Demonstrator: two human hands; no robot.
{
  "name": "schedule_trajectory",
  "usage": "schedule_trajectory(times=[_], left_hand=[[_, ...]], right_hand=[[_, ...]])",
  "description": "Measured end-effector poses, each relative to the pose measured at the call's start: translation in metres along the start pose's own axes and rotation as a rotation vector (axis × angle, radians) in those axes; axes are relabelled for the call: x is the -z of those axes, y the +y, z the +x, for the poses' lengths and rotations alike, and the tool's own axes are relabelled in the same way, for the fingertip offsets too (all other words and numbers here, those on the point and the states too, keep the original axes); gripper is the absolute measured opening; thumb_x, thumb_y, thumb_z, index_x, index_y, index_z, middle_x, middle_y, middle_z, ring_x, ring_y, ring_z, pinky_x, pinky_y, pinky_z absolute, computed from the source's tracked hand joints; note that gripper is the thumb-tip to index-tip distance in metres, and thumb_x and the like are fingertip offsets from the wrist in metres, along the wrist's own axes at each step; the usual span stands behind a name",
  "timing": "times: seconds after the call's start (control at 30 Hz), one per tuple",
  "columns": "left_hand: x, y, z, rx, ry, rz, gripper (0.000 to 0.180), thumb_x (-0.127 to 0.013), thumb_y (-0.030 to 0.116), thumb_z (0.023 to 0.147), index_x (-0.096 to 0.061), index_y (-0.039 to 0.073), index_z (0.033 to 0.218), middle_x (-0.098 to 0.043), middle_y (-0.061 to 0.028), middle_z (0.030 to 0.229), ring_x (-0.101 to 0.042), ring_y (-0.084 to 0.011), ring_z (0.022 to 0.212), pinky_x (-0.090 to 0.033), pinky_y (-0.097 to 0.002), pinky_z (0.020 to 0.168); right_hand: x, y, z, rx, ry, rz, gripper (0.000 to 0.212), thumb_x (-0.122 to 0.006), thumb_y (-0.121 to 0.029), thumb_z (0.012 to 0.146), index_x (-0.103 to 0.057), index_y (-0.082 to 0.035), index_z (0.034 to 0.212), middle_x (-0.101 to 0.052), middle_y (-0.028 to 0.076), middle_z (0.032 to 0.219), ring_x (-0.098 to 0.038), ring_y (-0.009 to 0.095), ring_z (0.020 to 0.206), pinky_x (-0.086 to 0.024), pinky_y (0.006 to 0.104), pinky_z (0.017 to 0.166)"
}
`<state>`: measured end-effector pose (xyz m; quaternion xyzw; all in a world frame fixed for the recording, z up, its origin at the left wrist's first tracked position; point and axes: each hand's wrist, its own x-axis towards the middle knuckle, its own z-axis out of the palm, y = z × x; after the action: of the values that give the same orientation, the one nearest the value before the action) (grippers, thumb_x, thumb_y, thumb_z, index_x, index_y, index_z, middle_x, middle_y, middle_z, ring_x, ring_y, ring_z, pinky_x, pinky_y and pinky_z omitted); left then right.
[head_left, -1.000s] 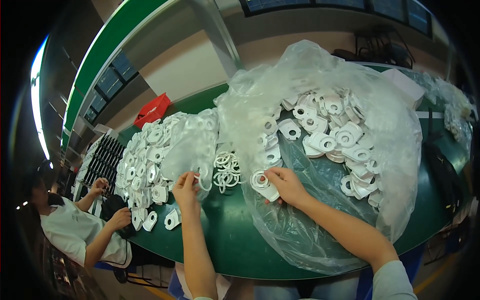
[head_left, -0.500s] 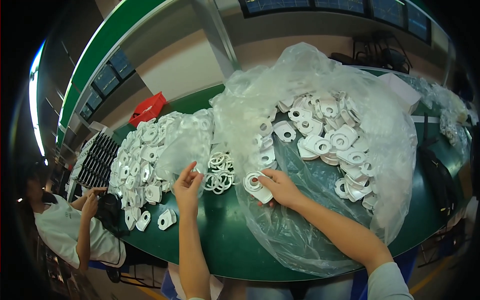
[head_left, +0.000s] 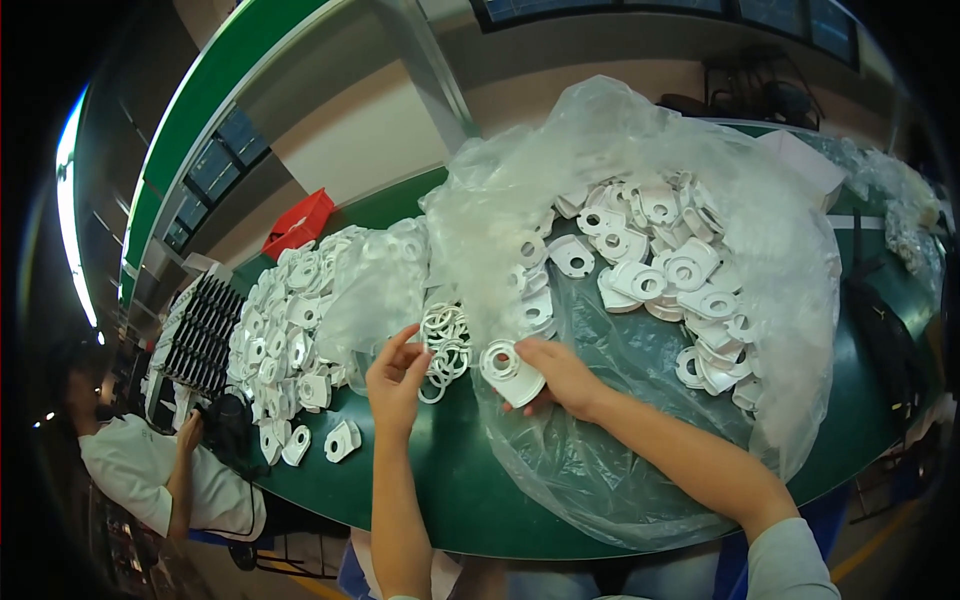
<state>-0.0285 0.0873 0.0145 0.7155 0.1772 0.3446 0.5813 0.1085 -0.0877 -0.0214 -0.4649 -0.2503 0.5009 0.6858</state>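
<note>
My right hand (head_left: 560, 380) grips a white plastic part (head_left: 515, 378), a rounded plate with a raised round collar and a hole, tilted over the near left edge of the clear plastic bag (head_left: 620, 480). At the left edge of a small pile of white rings (head_left: 446, 330), my left hand (head_left: 395, 380) has thumb and fingers drawn together. A white ring (head_left: 432, 392) appears to be pinched at its fingertips, partly hidden there. Similar white parts (head_left: 690, 270) lie heaped in the open bag.
Another heap of white parts (head_left: 285, 330) covers the table's left side, partly under clear film (head_left: 380, 290). Beyond stand a red bin (head_left: 298, 222) and a rack of black pieces (head_left: 195, 335). A person (head_left: 165, 480) sits at the left. A black bag (head_left: 880, 340) lies at right.
My left hand has moved right, to the rings, and its fingers have drawn closer together. A ring at the pile's near edge has shifted toward me. My right hand has tilted the white part.
</note>
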Motion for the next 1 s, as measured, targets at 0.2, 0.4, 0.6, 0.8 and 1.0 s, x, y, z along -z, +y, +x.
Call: schedule_trajectory(times=[0.2,0.4,0.6,0.8,1.0], left_hand=[[-0.033,-0.003,-0.015,-0.388,-0.117,0.501,0.021,-0.071,-0.004,0.064,-0.065,0.002,0.083,-0.064,-0.0057,0.077,-0.059,-0.0177,0.079,-0.046,-0.0279,0.072],[-0.043,0.004,-0.013,-0.715,-0.21,0.619,0.023,-0.071,-0.006,0.06,-0.068,0.004,0.081,-0.064,-0.0053,0.077,-0.058,-0.0232,0.083,-0.047,-0.0313,0.072],[-0.052,0.009,-0.02,-0.72,-0.271,0.617,0.024,-0.071,-0.003,0.058,-0.069,0.006,0.08,-0.062,-0.0039,0.084,-0.056,-0.0237,0.089,-0.046,-0.0319,0.076],[-0.047,0.007,-0.018,-0.696,-0.306,0.669,0.025,-0.072,-0.001,0.057,-0.07,0.008,0.08,-0.061,-0.005,0.091,-0.053,-0.0256,0.095,-0.045,-0.0342,0.078],[-0.044,0.011,-0.018,-0.658,-0.299,0.704,0.023,-0.072,-0.001,0.058,-0.07,0.008,0.079,-0.059,-0.0068,0.099,-0.051,-0.0276,0.1,-0.043,-0.0361,0.082]], right_hand=[[-0.001,0.006,0.003,-0.007,-0.073,0.046,0.035,-0.035,-0.032,0.096,-0.049,-0.003,0.108,-0.061,0.01,0.089,-0.065,0.022,0.068,-0.052,0.0288,0.05],[0.006,0.004,0.005,0.005,-0.093,0.047,0.035,-0.035,-0.033,0.096,-0.05,-0.003,0.106,-0.061,0.01,0.087,-0.064,0.022,0.067,-0.052,0.0291,0.049],[0.006,0.007,0.004,0.022,-0.086,0.058,0.034,-0.038,-0.033,0.096,-0.049,-0.002,0.106,-0.061,0.011,0.085,-0.064,0.021,0.068,-0.052,0.0295,0.05],[0.008,0.006,0.004,0.011,-0.107,0.059,0.031,-0.044,-0.026,0.093,-0.047,-0.002,0.112,-0.061,0.011,0.088,-0.064,0.021,0.07,-0.053,0.0294,0.052],[0.005,0.007,0.003,0.084,-0.098,-0.088,0.035,-0.052,-0.008,0.085,-0.045,-0.002,0.119,-0.061,0.01,0.093,-0.064,0.018,0.073,-0.053,0.0271,0.055]])
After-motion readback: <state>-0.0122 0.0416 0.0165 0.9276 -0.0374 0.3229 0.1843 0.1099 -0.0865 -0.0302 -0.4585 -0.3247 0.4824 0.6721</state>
